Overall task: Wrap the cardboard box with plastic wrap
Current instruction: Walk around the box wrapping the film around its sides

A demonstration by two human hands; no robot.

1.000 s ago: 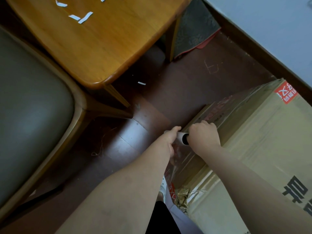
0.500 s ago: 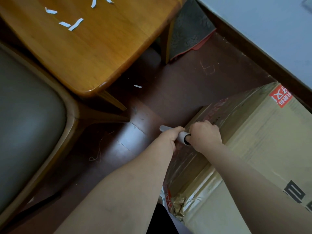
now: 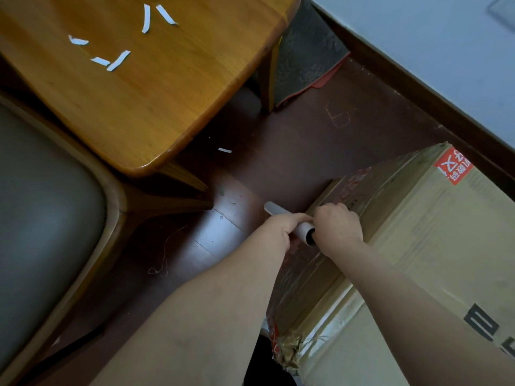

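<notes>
Box (image 3: 432, 246) sits on the dark floor (image 3: 292, 140) at the right, near the wall (image 3: 418, 37). It's big & brown, w/ a red sticker (image 3: 454, 166) on its far corner & black marks on top. Clear wrap (image 3: 303, 277) covers its left side, shiny & crinkly. Roll (image 3: 302, 227) is just by the box's top left edge & points away to the left. L hand (image 3: 281, 229) grips the roll round its middle, fingers clamped on it. R hand (image 3: 337, 229) is a fist at the roll's near open end, by the box edge; fingers curled together, but can't tell what they hold. Table (image 3: 139, 93) is at top left w/ white paper bits (image 3: 117, 61) on it. 1 more bit (image 3: 224, 150) lies on the floor. Grey chair (image 3: 41, 218) is at left. Grey mat (image 3: 303, 51) lies behind a table leg
</notes>
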